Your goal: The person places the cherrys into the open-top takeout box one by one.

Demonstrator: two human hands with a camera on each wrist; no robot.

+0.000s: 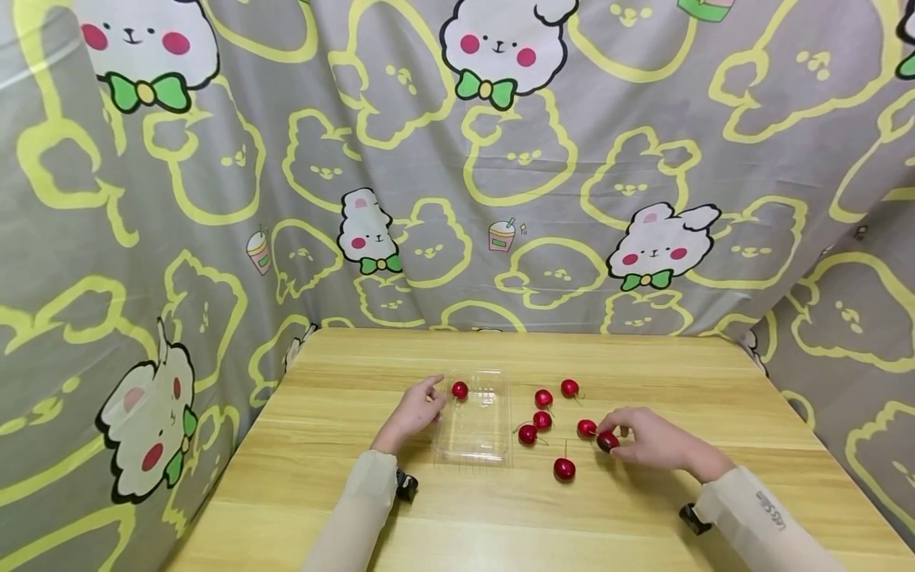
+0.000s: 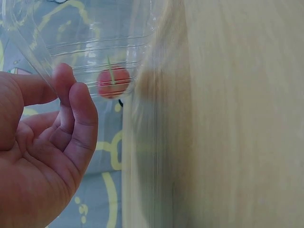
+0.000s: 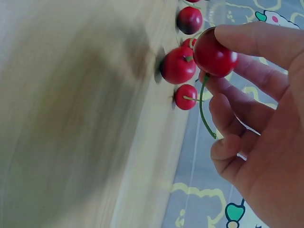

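A clear plastic box (image 1: pixel 472 441) lies on the table with one red cherry (image 1: pixel 460 390) inside, toward its far left corner. My left hand (image 1: pixel 418 407) is at the box's left side; in the left wrist view the curled fingers (image 2: pixel 84 111) grip its rim. Between thumb and fingers, my right hand (image 1: pixel 654 439) pinches a dark red cherry (image 3: pixel 214 54), its green stem hanging down. Just left of that cherry is another cherry (image 1: pixel 586 429) on the table. A larger cherry (image 1: pixel 564 469) lies nearer the front, stem pointing away.
Several more cherries (image 1: pixel 542 420) are scattered right of the box, one cherry (image 1: pixel 569 388) farthest back. The wooden table (image 1: pixel 343 508) meets a grey patterned curtain (image 1: pixel 429 159) at the back and sides. Both wrists wear black straps.
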